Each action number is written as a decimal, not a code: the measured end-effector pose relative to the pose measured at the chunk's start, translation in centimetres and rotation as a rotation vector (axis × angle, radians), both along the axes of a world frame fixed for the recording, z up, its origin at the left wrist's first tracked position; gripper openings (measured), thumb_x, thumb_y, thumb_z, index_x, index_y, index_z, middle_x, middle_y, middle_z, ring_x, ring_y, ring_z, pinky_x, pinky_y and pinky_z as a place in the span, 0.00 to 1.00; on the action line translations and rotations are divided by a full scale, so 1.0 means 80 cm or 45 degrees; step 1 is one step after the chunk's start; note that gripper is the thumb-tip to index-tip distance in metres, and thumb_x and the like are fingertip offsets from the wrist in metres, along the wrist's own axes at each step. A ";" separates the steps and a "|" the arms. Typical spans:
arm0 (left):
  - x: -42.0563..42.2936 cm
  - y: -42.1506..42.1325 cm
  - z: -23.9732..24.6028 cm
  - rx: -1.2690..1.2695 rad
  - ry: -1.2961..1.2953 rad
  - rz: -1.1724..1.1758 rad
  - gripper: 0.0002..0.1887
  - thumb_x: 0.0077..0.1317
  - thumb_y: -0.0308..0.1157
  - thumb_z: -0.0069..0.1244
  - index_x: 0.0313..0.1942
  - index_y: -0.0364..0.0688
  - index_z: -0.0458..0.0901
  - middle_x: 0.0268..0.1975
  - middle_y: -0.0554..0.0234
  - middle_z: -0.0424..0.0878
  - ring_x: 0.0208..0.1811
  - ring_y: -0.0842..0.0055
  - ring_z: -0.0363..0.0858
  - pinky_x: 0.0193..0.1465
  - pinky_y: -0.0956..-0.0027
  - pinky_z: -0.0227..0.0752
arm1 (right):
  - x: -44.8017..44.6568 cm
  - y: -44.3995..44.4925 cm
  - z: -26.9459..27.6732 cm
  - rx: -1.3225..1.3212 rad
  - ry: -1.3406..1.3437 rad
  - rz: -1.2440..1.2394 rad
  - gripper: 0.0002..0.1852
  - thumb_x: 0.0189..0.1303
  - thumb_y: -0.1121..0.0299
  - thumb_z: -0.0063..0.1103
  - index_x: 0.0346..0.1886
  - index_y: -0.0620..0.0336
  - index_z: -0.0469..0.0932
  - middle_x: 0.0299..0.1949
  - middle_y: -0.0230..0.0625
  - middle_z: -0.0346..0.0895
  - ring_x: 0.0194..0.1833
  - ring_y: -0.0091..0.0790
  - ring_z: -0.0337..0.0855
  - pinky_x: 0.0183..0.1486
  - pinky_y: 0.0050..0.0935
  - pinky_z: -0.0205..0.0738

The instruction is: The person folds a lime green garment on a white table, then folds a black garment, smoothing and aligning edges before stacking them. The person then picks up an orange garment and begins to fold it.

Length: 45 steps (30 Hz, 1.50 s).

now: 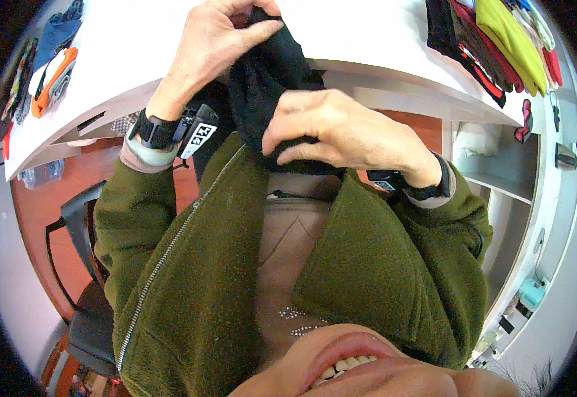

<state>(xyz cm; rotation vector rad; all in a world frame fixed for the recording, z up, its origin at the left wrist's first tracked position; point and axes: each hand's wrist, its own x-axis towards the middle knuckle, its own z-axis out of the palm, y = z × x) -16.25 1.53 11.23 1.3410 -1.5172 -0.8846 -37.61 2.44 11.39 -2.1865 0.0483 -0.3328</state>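
A black cloth garment (273,59) hangs bunched between my two hands, in front of my chest and over the near edge of the white table (358,30). My left hand (214,42) pinches its upper end between thumb and fingers. Lower down and closer to my body, my right hand (328,126) curls around the dark cloth, with fingers and thumb bent over a fold. What kind of garment it is cannot be told from this view. Each wrist carries a black strapped device (199,131).
Folded clothes in several colours (507,44) lie at the table's right end. More folded clothes (52,79) sit at its left end. A black chair (92,322) stands at my left. White shelving (497,183) is at my right, with a turquoise object (531,294) beyond.
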 end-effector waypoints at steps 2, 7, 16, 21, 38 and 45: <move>-0.012 0.002 -0.002 -0.247 -0.007 -0.137 0.14 0.62 0.26 0.61 0.48 0.38 0.82 0.36 0.61 0.88 0.36 0.79 0.86 0.39 0.75 0.81 | -0.006 -0.004 0.004 -0.116 -0.065 -0.240 0.15 0.52 0.74 0.73 0.45 0.60 0.81 0.39 0.36 0.81 0.42 0.40 0.81 0.47 0.34 0.77; -0.024 0.021 -0.004 -0.058 0.069 -0.310 0.24 0.66 0.26 0.59 0.62 0.40 0.72 0.35 0.58 0.90 0.38 0.81 0.87 0.40 0.76 0.79 | -0.013 -0.008 -0.003 0.136 -0.202 -0.733 0.22 0.48 0.78 0.76 0.48 0.61 0.79 0.42 0.33 0.82 0.45 0.29 0.83 0.51 0.28 0.77; -0.032 0.027 -0.028 -0.229 -0.178 -0.292 0.32 0.59 0.17 0.54 0.66 0.45 0.70 0.45 0.63 0.90 0.47 0.75 0.88 0.52 0.69 0.78 | -0.022 -0.019 -0.033 0.195 -0.480 -1.017 0.14 0.44 0.76 0.80 0.35 0.59 0.85 0.36 0.30 0.83 0.40 0.26 0.83 0.45 0.26 0.76; -0.035 0.025 -0.033 -0.364 -0.122 -0.234 0.32 0.58 0.21 0.57 0.63 0.55 0.73 0.35 0.57 0.89 0.41 0.58 0.89 0.42 0.64 0.82 | -0.015 -0.023 -0.037 0.116 -0.463 -1.069 0.13 0.41 0.74 0.81 0.32 0.57 0.86 0.32 0.29 0.81 0.36 0.28 0.82 0.43 0.26 0.75; -0.031 0.030 -0.035 -0.333 -0.142 -0.259 0.28 0.58 0.17 0.55 0.60 0.46 0.75 0.46 0.55 0.87 0.45 0.71 0.89 0.50 0.67 0.81 | 0.000 -0.021 -0.046 0.502 -0.194 -1.062 0.28 0.39 0.68 0.84 0.47 0.60 0.83 0.38 0.30 0.83 0.42 0.25 0.82 0.48 0.26 0.77; -0.029 0.030 -0.039 -0.337 -0.162 -0.228 0.21 0.55 0.19 0.59 0.50 0.41 0.76 0.37 0.57 0.81 0.39 0.67 0.84 0.42 0.67 0.80 | -0.011 -0.016 -0.041 0.261 -0.109 -1.046 0.24 0.40 0.63 0.85 0.42 0.60 0.85 0.35 0.30 0.85 0.38 0.21 0.83 0.44 0.25 0.77</move>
